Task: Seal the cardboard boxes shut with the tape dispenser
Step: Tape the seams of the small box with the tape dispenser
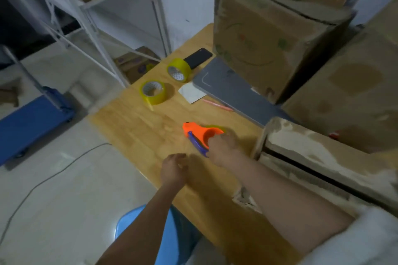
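Note:
An orange tape dispenser (199,135) with a blue handle lies on the wooden table (140,127). My right hand (221,148) is closed around its rear part, where a yellowish tape roll sits. My left hand (173,168) hovers just left of it, fingers curled, holding nothing I can make out. A cardboard box (318,157) with its top flaps not taped stands right of my right arm. A second box (269,34) stands at the back of the table, and a third box (349,97) at the far right.
Two yellow tape rolls (153,92) (179,69) lie on the table's left part, near a black phone (198,57), a grey board (232,90), a white paper (191,92) and a pink pen (217,104). White shelving (86,6), a blue trolley (32,120), a floor cable and a blue stool (170,236) stand around.

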